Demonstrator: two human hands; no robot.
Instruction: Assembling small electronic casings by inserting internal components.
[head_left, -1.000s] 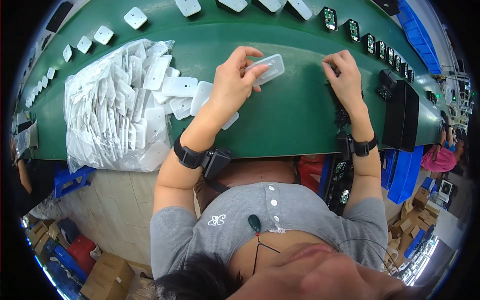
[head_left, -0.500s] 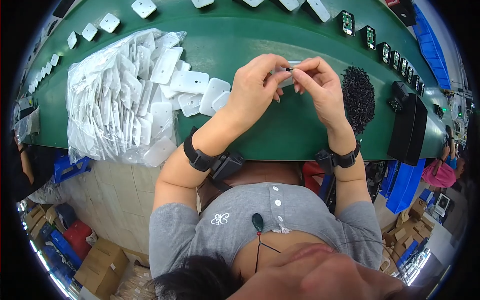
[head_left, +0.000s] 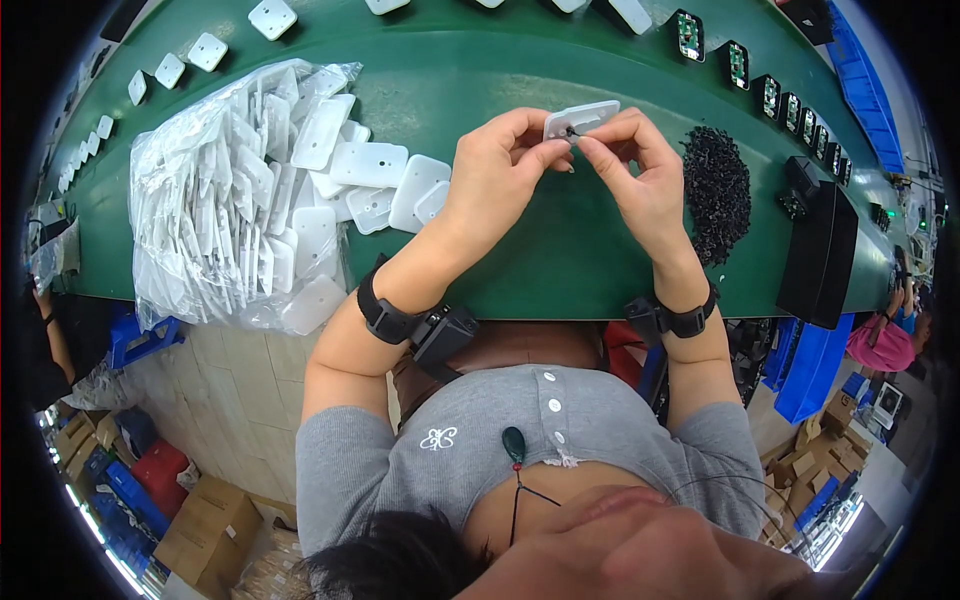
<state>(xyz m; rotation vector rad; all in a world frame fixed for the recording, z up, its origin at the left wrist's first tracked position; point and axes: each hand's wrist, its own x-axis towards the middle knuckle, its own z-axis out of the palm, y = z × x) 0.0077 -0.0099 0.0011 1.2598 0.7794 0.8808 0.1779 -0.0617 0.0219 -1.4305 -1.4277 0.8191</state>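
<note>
Here, in the head view, both hands meet above the green conveyor belt (head_left: 560, 250), close in front of the person's chest. The left hand (head_left: 495, 175) pinches a white plastic plate (head_left: 582, 118) by its near edge, thumb and fingers closed around it and holding it clear of the belt. The right hand (head_left: 640, 175) has its thumb and forefinger drawn tight together on a small black part (head_left: 571, 131) pressed against the face of that plate; its other fingers curl loosely behind. Just to the right of the right hand lies a heap of small black parts (head_left: 717, 190) on the belt. To the left, well apart from the hands, an open clear plastic bag (head_left: 215, 210) spills more white plates (head_left: 370, 165) toward the left wrist. Along the far edge of the belt sit single white plates and a row of small dark units (head_left: 740, 65). A black box (head_left: 825, 255) stands at the right end of the belt. Each wrist carries a black band.
</note>
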